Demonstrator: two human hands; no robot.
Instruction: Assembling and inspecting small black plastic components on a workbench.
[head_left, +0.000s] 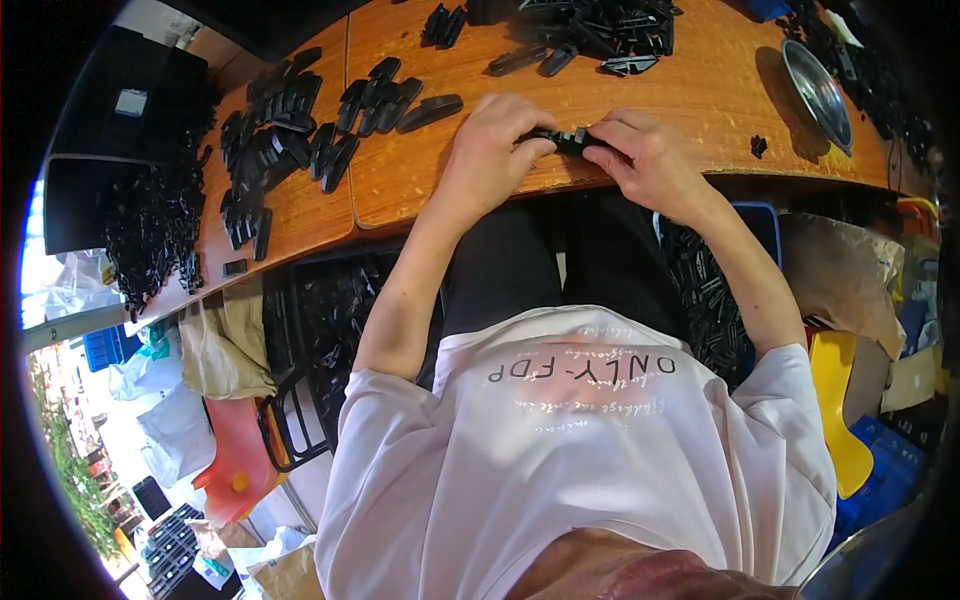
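Observation:
Over the front edge of the wooden table, both my hands hold one black plastic part (568,142) between them. My left hand (492,148) grips its left end with thumb and fingers. At its right end, my right hand (645,158) pinches it between thumb and fingertips. Fingers cover both ends of the part, so its full shape is hidden. Left of my left hand, a long black plastic piece (430,113) lies on the table beside a group of similar black pieces (380,97).
A larger pile of black parts (610,30) lies at the back, another (272,140) at the left. A metal bowl (818,97) stands at the right near a small black piece (758,147). Below the table, a blue crate (760,228) holds many black parts; a yellow chair (835,410) is at right.

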